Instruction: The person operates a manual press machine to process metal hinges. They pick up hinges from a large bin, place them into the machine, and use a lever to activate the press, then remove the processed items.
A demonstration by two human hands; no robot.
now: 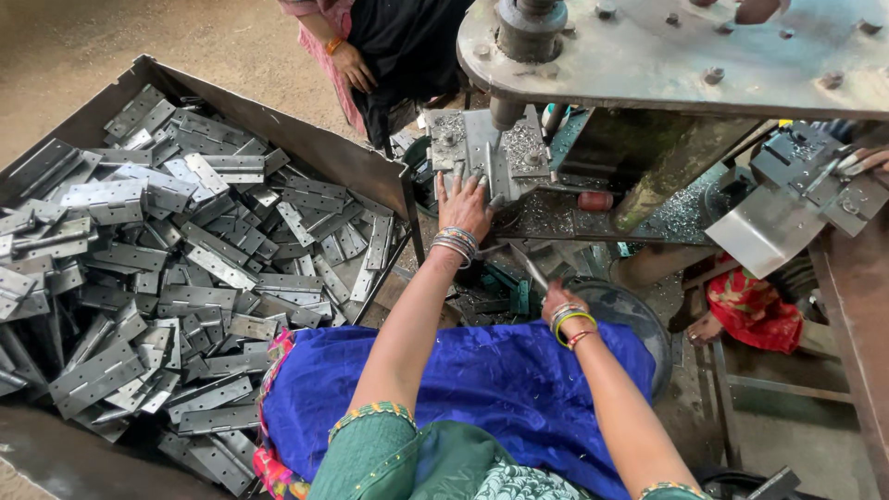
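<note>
Now, left hand: my left hand (463,206) is stretched forward, fingers spread and flat, pressing on the hinge plate (483,153) that lies on the bed of the press machine (648,56).
Grip of left hand: it is opened wide; it holds the plate down with the fingertips and does not close around it.
Right hand: my right hand (561,301) is low, near my lap on the blue cloth (463,389), closed around something thin; I cannot tell what it is, the hand is blurred.
Where the plate is: straight ahead of my left fingers, touching them, under the round punch shaft (507,111).
Long axis of the plate: it seems to run away from me, almost in line with my left forearm.
Nearer hand: the left one is on the plate; the right one is well apart, below and to the right.
Stock of parts: the big metal bin (306,139) on my left is full of grey hinge plates (185,268), beside my left elbow.
Other people: another person's hand (355,67) is behind the bin, and one more hand (866,162) is at the far right on another fixture.
</note>
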